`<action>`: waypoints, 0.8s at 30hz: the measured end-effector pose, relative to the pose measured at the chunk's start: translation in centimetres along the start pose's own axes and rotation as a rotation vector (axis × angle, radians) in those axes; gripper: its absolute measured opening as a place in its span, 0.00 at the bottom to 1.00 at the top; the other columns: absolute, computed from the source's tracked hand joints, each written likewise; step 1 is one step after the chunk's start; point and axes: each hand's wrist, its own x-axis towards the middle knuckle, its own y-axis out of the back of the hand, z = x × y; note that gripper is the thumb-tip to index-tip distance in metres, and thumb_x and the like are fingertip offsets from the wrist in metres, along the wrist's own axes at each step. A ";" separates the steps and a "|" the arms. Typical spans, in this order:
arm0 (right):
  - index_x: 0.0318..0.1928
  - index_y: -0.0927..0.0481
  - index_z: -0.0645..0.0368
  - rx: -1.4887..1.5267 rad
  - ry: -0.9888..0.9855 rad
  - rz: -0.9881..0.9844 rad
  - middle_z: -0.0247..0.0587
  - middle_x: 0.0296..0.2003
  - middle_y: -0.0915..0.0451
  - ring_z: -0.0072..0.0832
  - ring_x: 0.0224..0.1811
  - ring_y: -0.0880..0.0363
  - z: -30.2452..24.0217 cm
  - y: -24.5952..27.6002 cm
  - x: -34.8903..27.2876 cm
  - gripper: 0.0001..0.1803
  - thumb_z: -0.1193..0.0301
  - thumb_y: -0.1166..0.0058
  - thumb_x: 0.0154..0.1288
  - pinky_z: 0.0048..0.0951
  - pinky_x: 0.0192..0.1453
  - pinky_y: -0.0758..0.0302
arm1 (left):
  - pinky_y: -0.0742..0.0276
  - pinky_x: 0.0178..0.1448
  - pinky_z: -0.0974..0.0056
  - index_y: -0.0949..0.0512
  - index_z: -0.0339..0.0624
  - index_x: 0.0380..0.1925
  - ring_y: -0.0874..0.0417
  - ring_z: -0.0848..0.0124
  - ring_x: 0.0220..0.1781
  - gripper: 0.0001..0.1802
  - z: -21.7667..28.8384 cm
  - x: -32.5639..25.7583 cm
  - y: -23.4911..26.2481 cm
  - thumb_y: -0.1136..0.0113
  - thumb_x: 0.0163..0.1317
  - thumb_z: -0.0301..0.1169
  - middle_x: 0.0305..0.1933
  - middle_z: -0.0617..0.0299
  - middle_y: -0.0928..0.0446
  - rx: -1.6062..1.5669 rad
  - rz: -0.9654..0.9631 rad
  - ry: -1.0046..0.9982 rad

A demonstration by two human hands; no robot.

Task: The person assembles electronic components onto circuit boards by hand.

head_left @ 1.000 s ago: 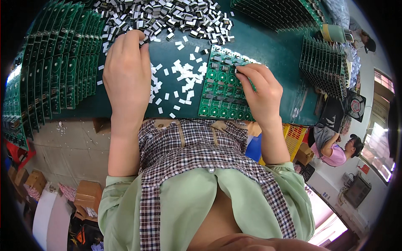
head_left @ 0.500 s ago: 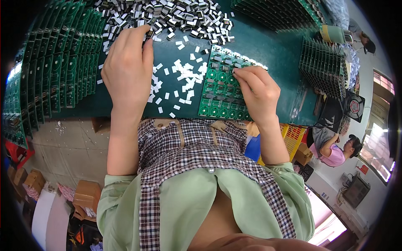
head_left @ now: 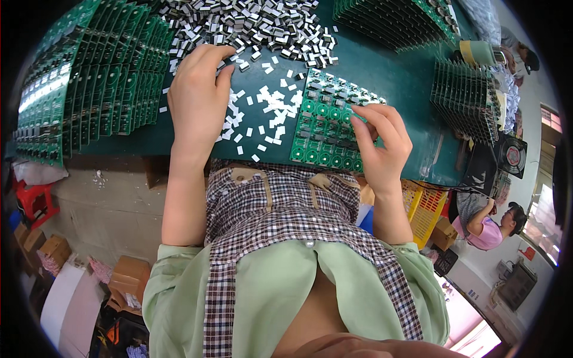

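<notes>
Over the green tabletop (head_left: pixel 412 77), a black fan (head_left: pixel 512 156) beyond, the left hand (head_left: pixel 200 98) arched, thumb and forefinger parted; the right hand (head_left: pixel 385 136) curled at a circuit-board panel (head_left: pixel 314 141), its grip unclear.

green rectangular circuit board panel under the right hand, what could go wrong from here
The right hand is over the right side of the green rectangular circuit board panel and might nudge it askew. Small white rectangular pieces lie close to its left edge, so some could slip underneath. The left hand is close to the heap of black-and-white rectangular components and could scatter a few.
</notes>
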 end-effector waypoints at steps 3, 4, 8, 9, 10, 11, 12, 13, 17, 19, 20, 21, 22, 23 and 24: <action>0.37 0.18 0.60 0.023 0.007 0.016 0.37 0.33 0.22 0.22 0.28 0.24 0.0 0.2 -0.5 0.10 0.82 0.39 0.52 0.20 0.28 0.28 | 0.29 0.37 0.69 0.22 0.39 0.42 0.28 0.71 0.29 0.15 -0.1 0.0 0.0 0.42 0.52 0.19 0.36 0.61 0.24 -0.054 0.030 -0.010; 0.37 0.18 0.60 0.032 0.002 0.017 0.37 0.34 0.22 0.22 0.28 0.24 0.0 0.3 -0.7 0.10 0.82 0.40 0.52 0.20 0.28 0.28 | 0.28 0.37 0.68 0.23 0.39 0.44 0.28 0.71 0.28 0.17 -0.2 -0.1 0.1 0.42 0.52 0.18 0.34 0.60 0.24 -0.084 0.038 -0.007; 0.38 0.18 0.60 0.089 -0.066 -0.018 0.38 0.36 0.21 0.25 0.31 0.23 -0.5 0.9 -1.4 0.13 0.81 0.37 0.49 0.22 0.30 0.26 | 0.26 0.39 0.69 0.23 0.35 0.43 0.24 0.73 0.29 0.15 0.6 -0.3 0.6 0.42 0.53 0.17 0.33 0.60 0.22 -0.069 0.009 0.071; 0.38 0.18 0.60 0.088 -0.067 -0.009 0.38 0.36 0.21 0.25 0.31 0.23 -0.7 0.9 -1.5 0.13 0.81 0.37 0.49 0.22 0.30 0.26 | 0.26 0.39 0.70 0.23 0.34 0.41 0.22 0.74 0.31 0.13 1.7 -0.7 0.8 0.41 0.54 0.17 0.33 0.60 0.22 -0.521 -0.058 0.215; 0.39 0.18 0.59 0.117 0.044 0.000 0.39 0.37 0.21 0.28 0.33 0.22 -1.1 0.8 -1.7 0.15 0.81 0.36 0.46 0.25 0.32 0.25 | 0.25 0.40 0.71 0.23 0.32 0.40 0.20 0.74 0.32 0.11 2.9 -1.3 0.9 0.41 0.54 0.17 0.34 0.59 0.21 -0.974 -0.133 0.360; 0.40 0.19 0.59 0.143 0.152 0.002 0.39 0.38 0.21 0.31 0.35 0.21 -1.5 0.6 -1.7 0.18 0.81 0.34 0.44 0.27 0.34 0.24 | 0.23 0.43 0.72 0.23 0.30 0.37 0.18 0.72 0.35 0.09 4.1 -2.0 1.0 0.40 0.54 0.17 0.35 0.57 0.20 -1.074 -0.258 0.429; 0.40 0.19 0.58 0.105 0.341 -0.012 0.41 0.39 0.21 0.35 0.37 0.20 -1.8 0.4 -1.1 0.21 0.80 0.33 0.40 0.30 0.37 0.23 | 0.24 0.43 0.73 0.22 0.31 0.36 0.19 0.75 0.36 0.08 5.1 -2.8 0.8 0.39 0.55 0.19 0.35 0.59 0.20 -1.158 -0.369 0.462; 0.37 0.20 0.58 0.115 0.401 -0.024 0.42 0.39 0.21 0.34 0.36 0.20 -2.0 0.0 -1.1 0.18 0.79 0.33 0.40 0.29 0.36 0.22 | 0.24 0.42 0.74 0.22 0.31 0.35 0.20 0.77 0.36 0.08 5.9 -3.6 0.7 0.38 0.55 0.20 0.35 0.60 0.20 -1.237 -0.473 0.489; 0.33 0.21 0.60 0.137 0.390 0.020 0.41 0.34 0.21 0.33 0.32 0.20 -1.2 -1.0 -2.1 0.15 0.80 0.33 0.41 0.28 0.33 0.22 | 0.22 0.46 0.72 0.21 0.31 0.33 0.20 0.76 0.39 0.06 7.3 -5.3 -0.3 0.38 0.55 0.19 0.36 0.59 0.20 -1.362 -0.528 0.500; 0.31 0.22 0.60 0.159 0.349 0.042 0.40 0.33 0.20 0.32 0.31 0.19 -1.3 -1.0 -2.5 0.14 0.80 0.34 0.41 0.27 0.32 0.22 | 0.22 0.46 0.72 0.22 0.30 0.32 0.20 0.76 0.39 0.05 7.5 -5.7 -0.5 0.38 0.55 0.19 0.36 0.58 0.21 -1.332 -0.483 0.410; 0.31 0.22 0.60 0.183 0.330 0.055 0.40 0.32 0.20 0.32 0.30 0.19 -1.4 -1.1 -2.6 0.13 0.81 0.34 0.41 0.27 0.32 0.22 | 0.22 0.47 0.72 0.22 0.29 0.32 0.20 0.75 0.39 0.04 7.8 -5.7 -0.4 0.38 0.56 0.19 0.36 0.57 0.21 -1.299 -0.474 0.397; 0.30 0.22 0.60 0.208 0.311 0.066 0.40 0.31 0.20 0.31 0.30 0.19 -1.4 -1.0 -2.7 0.13 0.81 0.34 0.41 0.27 0.32 0.22 | 0.22 0.47 0.72 0.22 0.29 0.32 0.20 0.75 0.39 0.04 7.9 -5.8 -0.5 0.38 0.56 0.19 0.36 0.57 0.21 -1.300 -0.475 0.397; 0.30 0.22 0.60 0.209 0.311 0.067 0.40 0.31 0.20 0.31 0.30 0.19 -1.5 -1.0 -2.6 0.13 0.81 0.34 0.41 0.27 0.32 0.22 | 0.22 0.47 0.71 0.22 0.29 0.32 0.20 0.75 0.39 0.05 7.9 -5.9 -0.7 0.38 0.56 0.19 0.36 0.58 0.21 -1.289 -0.461 0.388; 0.31 0.21 0.60 0.182 0.320 0.095 0.40 0.31 0.20 0.31 0.30 0.19 -1.7 -0.9 -2.5 0.13 0.81 0.34 0.41 0.26 0.32 0.22 | 0.22 0.47 0.71 0.22 0.29 0.33 0.20 0.75 0.39 0.05 8.0 -5.9 -0.8 0.38 0.55 0.18 0.36 0.58 0.21 -1.277 -0.447 0.379; 0.31 0.21 0.60 0.156 0.329 0.122 0.41 0.32 0.20 0.31 0.31 0.19 -1.8 -0.9 -2.4 0.13 0.81 0.34 0.42 0.26 0.32 0.22 | 0.22 0.47 0.71 0.22 0.29 0.33 0.20 0.75 0.39 0.05 8.0 -5.9 -0.9 0.38 0.55 0.18 0.36 0.58 0.21 -1.276 -0.448 0.379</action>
